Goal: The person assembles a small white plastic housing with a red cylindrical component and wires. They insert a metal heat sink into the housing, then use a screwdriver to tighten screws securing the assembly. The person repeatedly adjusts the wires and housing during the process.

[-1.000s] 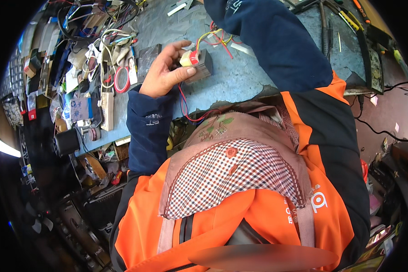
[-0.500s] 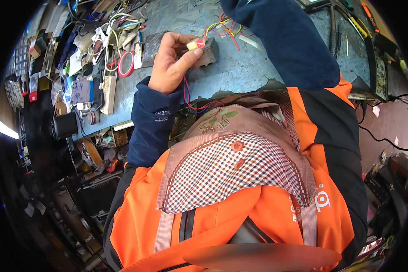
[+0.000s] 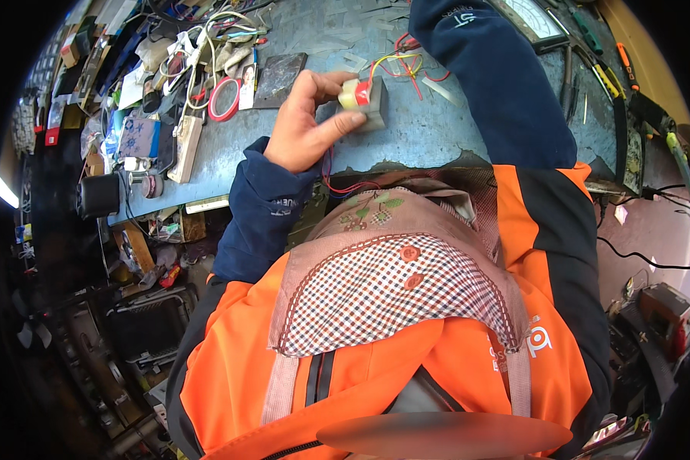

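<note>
My left hand (image 3: 308,129) is closed on a small transformer (image 3: 375,112) with a grey laminated core, pale yellow winding and a patch of red tape. Thumb and fingers grip it from the left side, just above the blue worktop (image 3: 429,130). Yellow and red wires (image 3: 395,60) run from its top toward the far side. Red and blue wires (image 3: 331,172) hang below my left wrist to the bench's near edge. My right arm, in a dark blue sleeve (image 3: 506,84), stretches across the bench to the top edge; the right hand is out of view.
A dark square plate (image 3: 280,81), a roll of red tape (image 3: 224,100) and tangled white cables (image 3: 199,57) lie at the left. A dial meter (image 3: 530,21) stands at the far right, near a green-handled tool (image 3: 587,32) and an orange-handled one (image 3: 625,55).
My left hand and the transformer sit slightly farther right and lower in view, and the transformer is turned a little. The view has shifted, bringing the dial meter into sight.
</note>
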`<control>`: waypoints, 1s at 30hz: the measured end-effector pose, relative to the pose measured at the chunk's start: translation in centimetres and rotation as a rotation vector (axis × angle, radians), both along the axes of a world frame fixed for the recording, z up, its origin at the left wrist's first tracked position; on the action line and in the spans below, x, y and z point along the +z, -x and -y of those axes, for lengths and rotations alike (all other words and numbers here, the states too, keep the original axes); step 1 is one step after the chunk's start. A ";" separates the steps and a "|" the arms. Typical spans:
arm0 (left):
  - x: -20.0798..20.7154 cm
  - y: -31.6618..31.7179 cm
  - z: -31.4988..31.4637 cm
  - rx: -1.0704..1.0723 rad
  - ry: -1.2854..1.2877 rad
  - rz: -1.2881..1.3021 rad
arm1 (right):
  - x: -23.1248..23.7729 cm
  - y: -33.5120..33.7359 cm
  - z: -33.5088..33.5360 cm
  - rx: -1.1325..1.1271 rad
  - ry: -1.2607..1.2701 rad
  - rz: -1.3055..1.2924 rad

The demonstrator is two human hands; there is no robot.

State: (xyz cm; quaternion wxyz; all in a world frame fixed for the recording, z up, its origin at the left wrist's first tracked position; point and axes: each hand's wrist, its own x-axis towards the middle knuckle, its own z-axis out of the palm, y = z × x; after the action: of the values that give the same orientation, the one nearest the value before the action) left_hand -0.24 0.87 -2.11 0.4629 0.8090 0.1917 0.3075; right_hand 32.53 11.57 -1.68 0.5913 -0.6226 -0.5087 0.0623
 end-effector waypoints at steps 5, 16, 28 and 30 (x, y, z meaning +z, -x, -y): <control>-0.2 1.2 3.6 0.103 -0.091 -0.065 | 5.0 3.7 3.7 0.384 -0.097 -0.530; 0.1 0.1 3.7 -0.037 0.233 -0.004 | 7.1 7.1 25.9 0.563 0.429 -0.553; 0.0 0.0 3.3 -0.037 0.279 0.029 | 0.8 11.2 24.7 0.442 0.432 -0.702; 0.2 -0.1 3.3 -0.035 0.271 0.018 | 0.9 10.6 24.8 0.452 0.481 -0.619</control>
State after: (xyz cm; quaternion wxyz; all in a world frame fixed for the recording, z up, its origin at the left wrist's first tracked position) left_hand -0.19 -2.47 -1.94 0.5749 0.7394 0.2132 0.2781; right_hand 21.90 -13.28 -0.78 0.5258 -0.5676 -0.4021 0.4896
